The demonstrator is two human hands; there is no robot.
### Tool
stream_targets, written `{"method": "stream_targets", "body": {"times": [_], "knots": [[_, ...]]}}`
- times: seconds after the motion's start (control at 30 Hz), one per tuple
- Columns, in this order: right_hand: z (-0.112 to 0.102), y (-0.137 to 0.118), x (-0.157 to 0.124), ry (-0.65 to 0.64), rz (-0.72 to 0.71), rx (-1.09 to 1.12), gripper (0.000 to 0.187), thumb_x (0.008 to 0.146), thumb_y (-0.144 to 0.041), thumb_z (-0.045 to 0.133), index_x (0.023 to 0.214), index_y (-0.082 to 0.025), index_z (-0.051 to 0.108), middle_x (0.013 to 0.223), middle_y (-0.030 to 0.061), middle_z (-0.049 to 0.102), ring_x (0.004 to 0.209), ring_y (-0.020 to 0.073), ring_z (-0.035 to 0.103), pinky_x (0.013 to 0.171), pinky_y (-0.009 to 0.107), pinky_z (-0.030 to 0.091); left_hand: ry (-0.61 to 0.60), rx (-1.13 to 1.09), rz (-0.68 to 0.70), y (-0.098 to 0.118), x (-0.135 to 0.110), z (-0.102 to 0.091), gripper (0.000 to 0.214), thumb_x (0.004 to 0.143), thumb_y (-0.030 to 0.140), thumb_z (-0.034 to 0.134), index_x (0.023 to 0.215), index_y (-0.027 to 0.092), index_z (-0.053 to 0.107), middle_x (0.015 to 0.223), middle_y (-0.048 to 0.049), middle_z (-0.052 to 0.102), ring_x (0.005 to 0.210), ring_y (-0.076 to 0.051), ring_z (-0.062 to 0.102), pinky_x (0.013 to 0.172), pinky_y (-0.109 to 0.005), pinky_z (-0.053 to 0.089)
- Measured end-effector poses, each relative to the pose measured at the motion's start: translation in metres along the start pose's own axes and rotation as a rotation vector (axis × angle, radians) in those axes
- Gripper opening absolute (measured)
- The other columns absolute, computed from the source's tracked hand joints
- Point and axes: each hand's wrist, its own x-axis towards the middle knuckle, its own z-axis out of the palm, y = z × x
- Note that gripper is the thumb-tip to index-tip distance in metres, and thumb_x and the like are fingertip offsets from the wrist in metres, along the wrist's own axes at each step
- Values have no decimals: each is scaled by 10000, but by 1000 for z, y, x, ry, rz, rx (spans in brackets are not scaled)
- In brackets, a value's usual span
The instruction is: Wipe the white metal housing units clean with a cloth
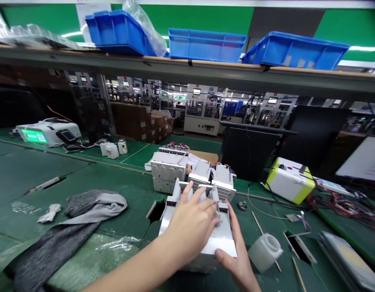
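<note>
A light grey, boxy device housing sits on the green bench right in front of me, with upright tabs along its far side. My left hand lies across its top, fingers spread toward the tabs and covering the middle. Along the right side, my right hand grips the housing, thumb at the near corner and fingers on the side wall. Just behind it stand similar grey units, a larger unit with wires on top and two smaller units beside it.
On the right are an open translucent plastic bottle, thin wooden sticks and a white-yellow box. A grey cloth lies left, near a device with a green screen. Blue bins line the overhead shelf.
</note>
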Motion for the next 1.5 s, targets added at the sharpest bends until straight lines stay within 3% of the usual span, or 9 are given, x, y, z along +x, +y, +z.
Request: {"method": "stream_targets", "body": {"times": [0.2, 0.33, 0.57, 0.7, 0.83, 1.1, 1.3, 1.5], "knots": [[0, 6, 3, -2, 4, 115, 1049, 717, -616, 718, 1526, -283, 140, 1582, 90, 288, 1415, 322, 347, 1063, 416, 424, 48, -29, 31, 2, -2, 18, 209, 958, 220, 496, 947, 245, 703, 1089, 32, 735, 1352, -253, 425, 1181, -480, -1], [1, 4, 1, -10, 13, 143, 1045, 717, -597, 729, 1525, -289, 144, 1580, 88, 293, 1419, 321, 339, 1071, 418, 415, 21, -25, -2, 6, -5, 14, 177, 943, 209, 523, 970, 237, 696, 1074, 26, 737, 1348, -272, 437, 1170, -513, 29], [1, 2, -1, -11, 8, 108, 1069, 730, -598, 714, 1538, -245, 109, 1593, 112, 253, 1437, 329, 297, 1095, 415, 386, -19, -16, -57, -1, 15, 11, 183, 942, 190, 533, 945, 233, 711, 1030, 4, 745, 1346, -278, 440, 1156, -557, 123], [3, 4, 1, -14, -27, 107, 1091, 723, -585, 724, 1544, -221, 104, 1577, 131, 289, 1421, 344, 325, 1078, 410, 406, 55, 55, 9, 3, 4, 18, 160, 938, 199, 549, 923, 217, 708, 1028, -6, 735, 1316, -253, 468, 1155, -532, 118], [4, 4, 2, -11, -13, 126, 1055, 741, -567, 723, 1538, -263, 104, 1550, 116, 352, 1384, 318, 402, 1040, 385, 446, 81, 76, 62, 12, -10, 20, 140, 922, 269, 594, 852, 222, 705, 990, 7, 732, 1298, -258, 482, 1165, -511, 45], [3, 1, 0, -40, 4, 144, 1042, 760, -567, 697, 1540, -260, 77, 1582, 103, 287, 1429, 309, 319, 1097, 404, 385, 34, -8, -58, 1, 14, 16, 146, 898, 158, 594, 805, 226, 685, 942, 31, 741, 1285, -255, 500, 1141, -561, 145], [2, 3, 3, -42, -13, 92, 1052, 752, -603, 689, 1535, -241, 88, 1570, 120, 309, 1415, 316, 346, 1078, 402, 409, 193, -89, -61, 9, -6, 28, 158, 915, 174, 554, 861, 261, 674, 943, 60, 739, 1278, -196, 504, 1168, -501, 71], [-1, 3, 2, -48, -5, 92, 1045, 761, -575, 691, 1541, -254, 73, 1563, 104, 330, 1403, 308, 371, 1074, 395, 412, 111, -68, -122, 6, 8, 18, 170, 879, 126, 594, 815, 245, 698, 920, 36, 744, 1263, -247, 517, 1142, -559, 156]]}}
